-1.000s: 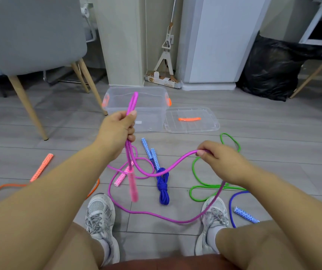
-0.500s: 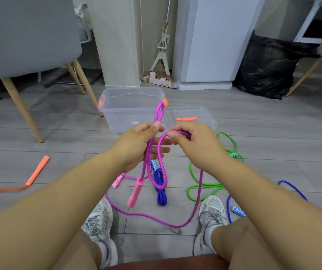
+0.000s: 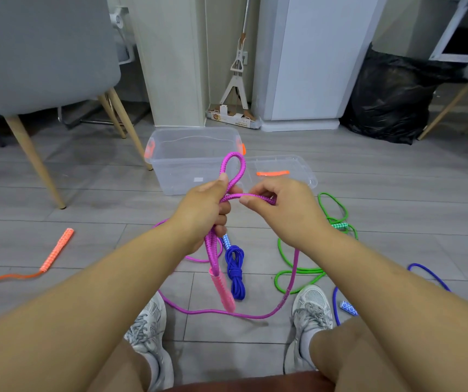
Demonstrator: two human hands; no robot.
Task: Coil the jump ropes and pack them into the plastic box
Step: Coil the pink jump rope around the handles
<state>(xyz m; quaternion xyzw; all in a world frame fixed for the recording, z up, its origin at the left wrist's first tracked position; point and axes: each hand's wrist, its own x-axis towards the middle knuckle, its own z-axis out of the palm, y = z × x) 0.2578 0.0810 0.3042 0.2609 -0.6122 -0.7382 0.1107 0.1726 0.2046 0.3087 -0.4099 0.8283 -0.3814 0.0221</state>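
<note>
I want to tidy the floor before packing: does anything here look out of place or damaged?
Nothing looks damaged or spilled. The coiled blue jump rope lies on the floor, not in the plastic box. The green jump rope and the orange jump rope sprawl uncoiled nearby.

The magenta rope [image 3: 255, 197] is held up in a loop, its pink handle [image 3: 222, 290] dangling. On the floor before the open clear box [image 3: 184, 171] lie a coiled blue rope [image 3: 235, 267], a loose green rope [image 3: 278, 250] and an orange rope [image 3: 57, 248].
</note>
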